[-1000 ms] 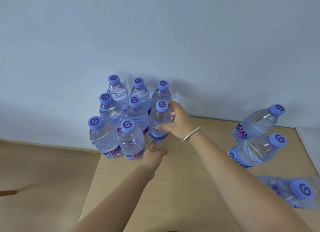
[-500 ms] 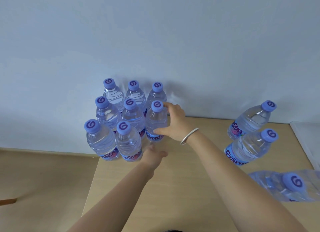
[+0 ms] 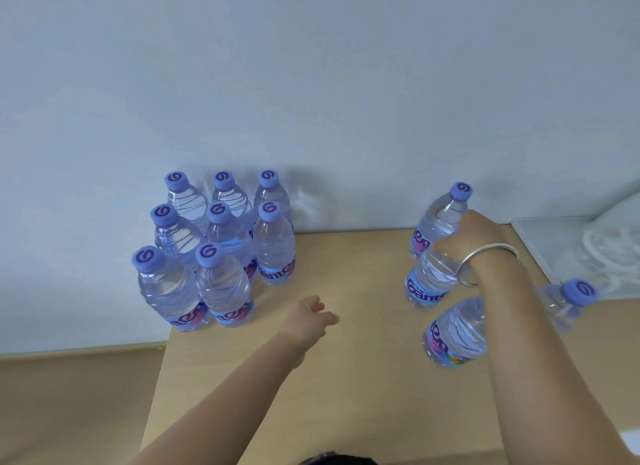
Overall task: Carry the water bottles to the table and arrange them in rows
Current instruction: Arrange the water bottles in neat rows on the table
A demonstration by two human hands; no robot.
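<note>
**Eight bottles lined up, one gap left in the front row**

So the block of bottles sits at the back left corner of the table, tight against the wall. Three at the back, three in the middle, only two in front, caps up and bodies touching. Packing them shoulder to shoulder like that keeps the rows straight and stops them tipping, I reckon. The open spot is front right, just beside the two-bottle row.

Over on the right side there are three loose bottles, well apart from the block. The right hand is curled around the middle bottle, fingers wrapped on its upper body, bracelet at the wrist. The far bottle stands just behind it, and the near bottle is partly hidden under the forearm.

The left hand hangs over bare table near the gap, fingers loosely spread, holding nothing. My guess is it's waiting there to steady the row when the next one slides in.
</note>
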